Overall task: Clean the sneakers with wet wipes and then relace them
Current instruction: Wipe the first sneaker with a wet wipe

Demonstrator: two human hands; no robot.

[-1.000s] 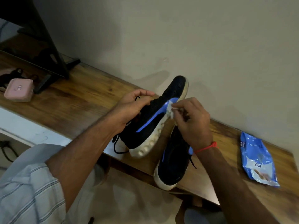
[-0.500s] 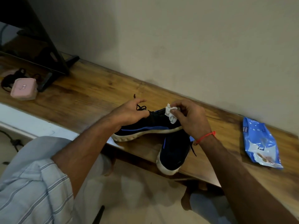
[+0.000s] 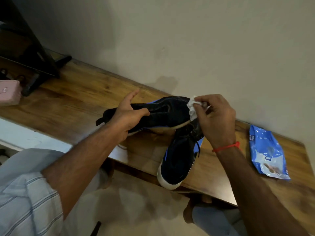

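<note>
Left hand (image 3: 127, 114) gripping a black sneaker (image 3: 163, 111) held over the wooden shelf (image 3: 68, 103), right hand (image 3: 215, 116) pinching a white wet wipe (image 3: 191, 107) against its toe — second sneaker (image 3: 179, 160) overhanging the shelf's front edge, blue wipes pack (image 3: 266, 154) toward the right end.

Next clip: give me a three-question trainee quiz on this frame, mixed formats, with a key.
1. True or false: the right hand pinches a crumpled white wet wipe against the toe of the black-and-blue knit sneaker held by the left hand.
2. Where is the second black sneaker with a white sole? A) on the floor B) on the wooden shelf, heel overhanging its front edge C) inside the blue wipes packet
3. Fill in: the wipes packet lies by the person's ____ arm.

Key: 1 true; 2 B; 3 right
</note>
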